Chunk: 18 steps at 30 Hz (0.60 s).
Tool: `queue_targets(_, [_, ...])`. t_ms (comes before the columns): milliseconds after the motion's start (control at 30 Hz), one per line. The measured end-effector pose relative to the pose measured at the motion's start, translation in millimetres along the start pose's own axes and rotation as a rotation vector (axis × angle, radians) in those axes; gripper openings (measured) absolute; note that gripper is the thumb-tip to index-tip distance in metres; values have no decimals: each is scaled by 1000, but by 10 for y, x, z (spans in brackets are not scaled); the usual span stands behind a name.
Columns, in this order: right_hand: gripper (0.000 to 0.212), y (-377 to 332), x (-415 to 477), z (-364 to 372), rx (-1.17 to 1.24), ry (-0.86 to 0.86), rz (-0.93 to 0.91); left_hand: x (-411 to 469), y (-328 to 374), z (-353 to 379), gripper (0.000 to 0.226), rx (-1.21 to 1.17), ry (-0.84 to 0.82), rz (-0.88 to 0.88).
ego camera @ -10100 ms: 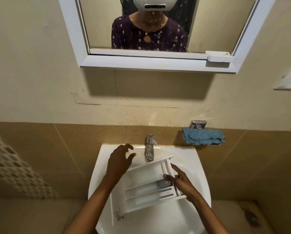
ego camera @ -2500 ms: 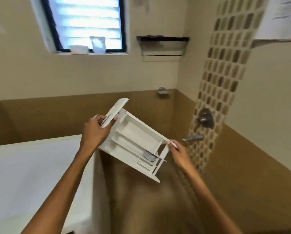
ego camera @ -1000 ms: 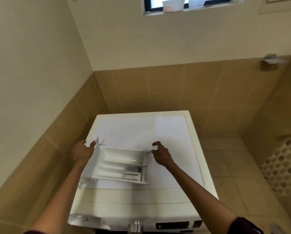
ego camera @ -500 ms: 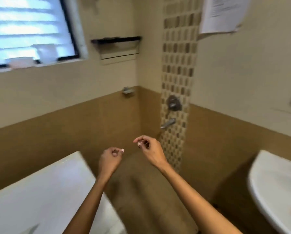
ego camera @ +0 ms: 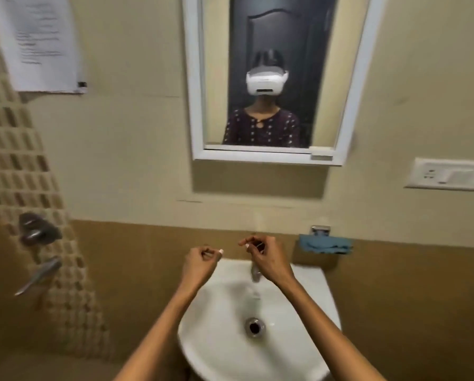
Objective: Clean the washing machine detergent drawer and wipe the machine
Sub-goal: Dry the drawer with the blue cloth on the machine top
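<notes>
Near you, the white sink [ego camera: 219, 342] has just its drain [ego camera: 255, 327] in the basin. Your left hand [ego camera: 200, 264] and right hand [ego camera: 267, 259] hover over its far rim, both loosely curled and holding nothing, the right one in front of the tap [ego camera: 255, 274]. Farther right on the wall a blue cloth [ego camera: 323, 244] lies on a holder, with the mirror [ego camera: 196, 78] above. A second ago the drawer lay on the washing machine top between your hands; now both are out of frame and you face the sink.
</notes>
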State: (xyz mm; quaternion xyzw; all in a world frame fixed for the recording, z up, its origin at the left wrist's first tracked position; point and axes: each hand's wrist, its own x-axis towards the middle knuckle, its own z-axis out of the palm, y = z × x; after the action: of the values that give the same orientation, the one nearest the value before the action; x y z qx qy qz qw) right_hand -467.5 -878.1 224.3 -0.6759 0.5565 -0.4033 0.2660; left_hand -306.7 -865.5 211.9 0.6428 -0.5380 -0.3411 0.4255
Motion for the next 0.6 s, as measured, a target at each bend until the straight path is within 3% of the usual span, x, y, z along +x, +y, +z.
queue_targets(133, [19,843,362,-834,-137,91,114,407,395,1047,18,-38,-175,7])
queue_targets(300, [19,1750,687,-1441,-260,138,241,892,548,1996,20,-35,-339,-127])
queue_targets(600, [11,2408,1182,-1441,-433,-35,255,1467,453,2893,30,44,-307,-160])
